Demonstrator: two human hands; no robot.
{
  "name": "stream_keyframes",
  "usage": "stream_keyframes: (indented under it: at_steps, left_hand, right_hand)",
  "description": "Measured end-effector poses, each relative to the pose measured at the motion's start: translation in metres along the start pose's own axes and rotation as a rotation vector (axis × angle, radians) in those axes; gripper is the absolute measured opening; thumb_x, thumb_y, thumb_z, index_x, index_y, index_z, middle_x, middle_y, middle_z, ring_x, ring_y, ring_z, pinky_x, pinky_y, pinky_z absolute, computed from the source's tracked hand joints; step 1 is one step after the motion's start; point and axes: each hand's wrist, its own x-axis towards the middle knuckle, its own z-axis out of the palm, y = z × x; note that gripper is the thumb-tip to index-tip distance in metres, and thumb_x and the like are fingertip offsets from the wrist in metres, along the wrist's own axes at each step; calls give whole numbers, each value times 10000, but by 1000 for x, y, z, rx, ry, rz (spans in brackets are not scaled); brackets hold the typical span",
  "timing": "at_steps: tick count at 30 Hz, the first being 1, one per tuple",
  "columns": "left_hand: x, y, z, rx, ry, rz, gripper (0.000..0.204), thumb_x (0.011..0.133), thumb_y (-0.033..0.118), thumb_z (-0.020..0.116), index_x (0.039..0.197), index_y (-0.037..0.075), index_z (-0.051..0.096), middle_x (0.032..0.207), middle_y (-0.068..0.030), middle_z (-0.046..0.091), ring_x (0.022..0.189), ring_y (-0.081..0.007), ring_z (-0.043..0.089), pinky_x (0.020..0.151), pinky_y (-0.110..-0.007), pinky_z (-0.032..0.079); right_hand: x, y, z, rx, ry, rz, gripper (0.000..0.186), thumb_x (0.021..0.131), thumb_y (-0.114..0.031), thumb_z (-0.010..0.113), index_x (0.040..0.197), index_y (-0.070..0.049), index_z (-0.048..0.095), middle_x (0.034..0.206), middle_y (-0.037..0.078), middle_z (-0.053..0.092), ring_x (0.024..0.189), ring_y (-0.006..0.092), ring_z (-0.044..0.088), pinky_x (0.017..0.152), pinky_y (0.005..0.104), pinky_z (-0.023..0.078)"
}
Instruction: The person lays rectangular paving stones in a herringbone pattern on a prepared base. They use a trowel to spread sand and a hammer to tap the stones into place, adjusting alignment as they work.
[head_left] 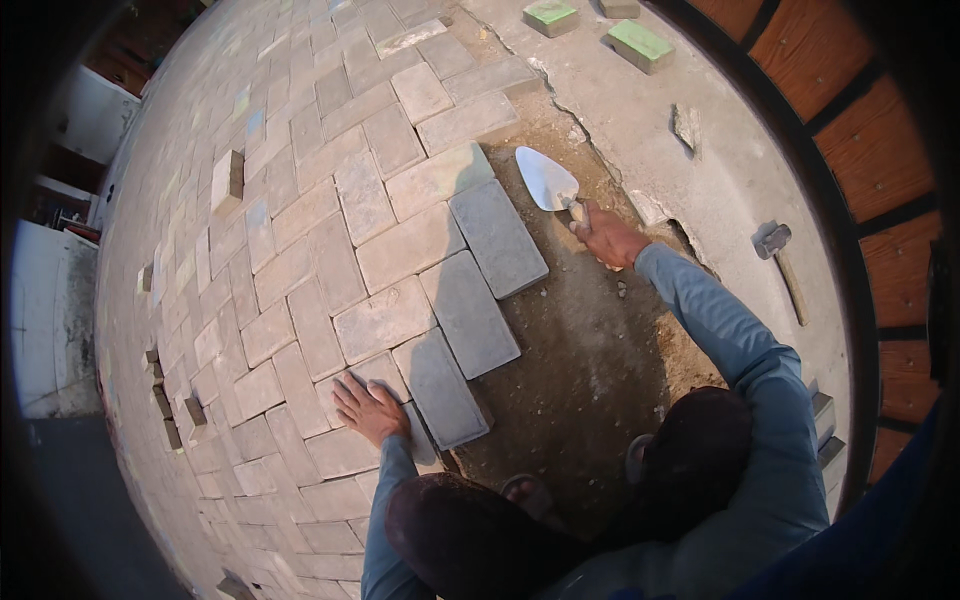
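Note:
My right hand [611,236] grips the handle of a pointed trowel [546,180], its shiny blade held over the bare soil [590,330] beside the paving. Whether the blade touches the ground I cannot tell. My left hand [368,408] lies flat with its fingers spread on the laid pavers, close to the stepped edge. Grey rectangular pavers form that edge: one [498,238] near the trowel, another [470,313] in the middle, and a third [441,387] nearest my left hand. They fit against the herringbone paving [300,270] that spreads away to the left.
A hammer [781,270] lies on the concrete strip [740,220] at the right. Green-topped blocks [640,46] sit at the far end of that strip. A loose paver [228,181] stands on the paving. Wooden panels [900,270] with dark bars border the right side.

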Motion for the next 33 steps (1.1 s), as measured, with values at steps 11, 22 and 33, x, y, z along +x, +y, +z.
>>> stream_keyframes:
  at_steps: [11,22,33]
  left_hand:
    - [0,5,-4,1,-21,-17,625,1059,393,329,1624,133,274,1693,-153,223,1566,-363,162,1265,-521,106]
    - [3,4,6,-18,-1,-2,627,1051,396,344,1613,121,304,1680,-178,243,1556,-383,183,1257,-549,111]
    - [-1,8,3,-51,3,25,629,1055,388,342,1621,122,278,1685,-173,232,1554,-387,183,1256,-540,112]
  right_hand:
    - [47,12,-17,376,44,321,487,1043,-343,512,1268,86,464,1074,312,688,987,418,712,865,467,550]
    - [103,10,6,255,127,207,551,1026,-384,512,1286,98,452,988,297,690,733,324,730,655,436,573]
    - [108,37,-26,440,189,210,485,1056,-390,512,1244,56,475,950,259,648,665,294,701,532,439,546]
